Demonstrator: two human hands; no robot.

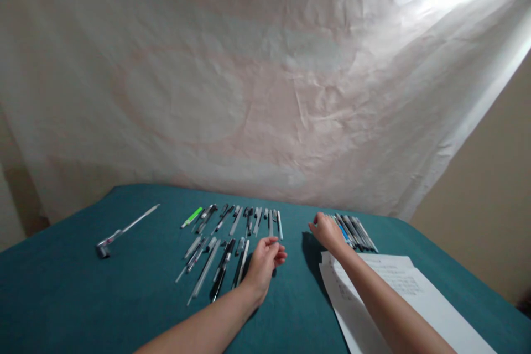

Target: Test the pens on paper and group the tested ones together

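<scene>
My left hand (265, 263) hovers beside the near row of pens, its fingers loosely curled and a little apart. Nothing shows between them. Close to its left lie a white pen (244, 260) and a black pen (224, 268) with its parts spread out. Over the left end of the right-hand group of pens (359, 232) is my right hand (327, 229), fingers bent and slightly apart, with no object visible in them. A blue pen (344, 232) shows just past its wrist. The undersides of its fingers are hidden.
A far row of disassembled pens and caps (249, 220) lies beyond my left hand, with a green highlighter (192, 217) at its left end. Farther left is a clear pen barrel with refill (128, 232). Written paper sheets (398, 282) lie under my right forearm on the green cloth (145, 298).
</scene>
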